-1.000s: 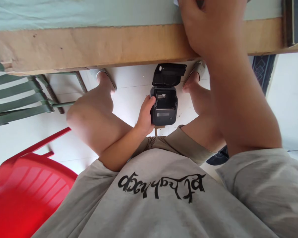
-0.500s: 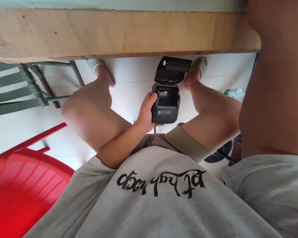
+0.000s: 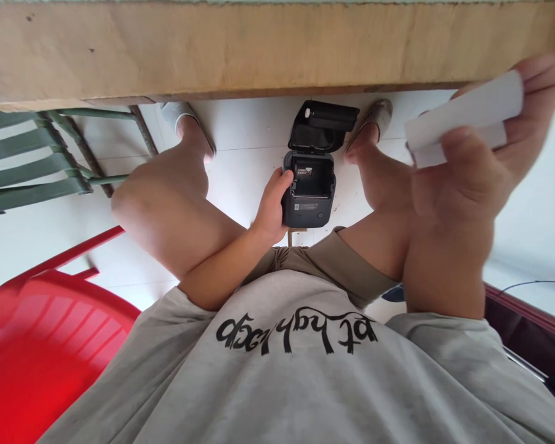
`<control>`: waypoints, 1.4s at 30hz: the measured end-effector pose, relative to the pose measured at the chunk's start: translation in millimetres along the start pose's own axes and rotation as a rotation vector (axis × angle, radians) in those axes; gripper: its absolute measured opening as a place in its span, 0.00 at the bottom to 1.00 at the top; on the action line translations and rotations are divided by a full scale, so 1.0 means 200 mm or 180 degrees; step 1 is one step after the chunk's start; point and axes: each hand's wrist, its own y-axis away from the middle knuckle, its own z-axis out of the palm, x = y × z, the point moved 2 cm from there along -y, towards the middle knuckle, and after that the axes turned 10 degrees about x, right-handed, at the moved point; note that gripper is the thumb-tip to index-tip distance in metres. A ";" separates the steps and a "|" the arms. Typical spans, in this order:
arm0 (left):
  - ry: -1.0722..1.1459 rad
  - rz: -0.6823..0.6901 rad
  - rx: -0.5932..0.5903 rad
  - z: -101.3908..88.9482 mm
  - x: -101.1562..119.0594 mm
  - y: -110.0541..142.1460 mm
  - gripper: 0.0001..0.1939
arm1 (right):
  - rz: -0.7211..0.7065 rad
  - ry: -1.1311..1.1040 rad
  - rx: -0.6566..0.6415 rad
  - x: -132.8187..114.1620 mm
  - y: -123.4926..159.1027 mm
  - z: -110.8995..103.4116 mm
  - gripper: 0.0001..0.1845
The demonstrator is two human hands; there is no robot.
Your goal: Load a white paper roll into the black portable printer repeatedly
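My left hand (image 3: 274, 206) grips the left side of a small black label printer (image 3: 309, 206), held above my lap. The printer's lid (image 3: 322, 126) is swung up, away from me, and its paper bay shows bare, with a small sticker inside. At the upper right, close to the camera, my right hand (image 3: 481, 160) is closed on a white paper roll (image 3: 465, 111), thumb on the near side and fingers behind. The roll is apart from the printer, near the table edge; part of it is hidden by the thumb.
A thick wooden table edge (image 3: 240, 52) runs across the top. On the left stand a red plastic chair (image 3: 65, 333) and a green slatted folding chair (image 3: 32, 154). A dark red object (image 3: 522, 320) with a thin cable lies at the lower right. Pale floor tiles (image 3: 240, 179) show below.
My right forearm has come back from over the table; the right hand is now in view with the white paper roll. The left hand and open printer have hardly moved.
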 end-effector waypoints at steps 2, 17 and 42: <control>-0.0031 0.0012 -0.0073 0.00 -0.01 -0.01 0.25 | -0.0063 -0.0298 0.0133 0.09 0.04 0.02 0.25; -0.0487 0.0270 -0.0182 0.01 -0.04 -0.01 0.24 | -0.0266 0.1596 -0.0269 0.07 0.22 0.23 0.21; -0.0310 0.0527 -0.0206 0.02 -0.03 -0.02 0.23 | -0.1043 0.2130 -0.1243 0.06 0.23 0.28 0.15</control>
